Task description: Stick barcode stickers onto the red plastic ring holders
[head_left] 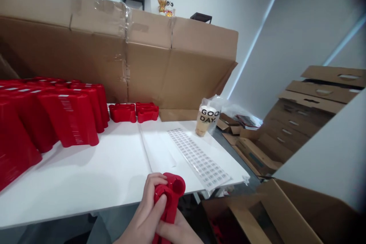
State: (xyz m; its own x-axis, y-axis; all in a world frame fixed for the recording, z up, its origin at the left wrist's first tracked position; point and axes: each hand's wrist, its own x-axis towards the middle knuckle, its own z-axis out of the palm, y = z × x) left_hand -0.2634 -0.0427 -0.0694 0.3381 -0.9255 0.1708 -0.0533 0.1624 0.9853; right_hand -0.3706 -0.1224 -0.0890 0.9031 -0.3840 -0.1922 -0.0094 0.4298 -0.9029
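Note:
A red plastic part (171, 207) with a round hole at its end is held between both my hands, just past the table's near edge. My left hand (147, 211) wraps its upper end, thumb pressed on the near side. Lower down, my right hand (178, 228) grips the same part, its thumb lying across it; most of its fingers are hidden. Beyond the hands lies a sheet of small printed labels (200, 158), with a blank white sheet (157, 148) to its left.
Many red parts (73, 120) stand upright at the left, with smaller red pieces (147, 111) near the cardboard backing (183, 80). A drink cup (203, 120) in a clear bag stands on the white table (114, 175). An open cardboard box (274, 213) is below right, near stacked cartons (297, 122).

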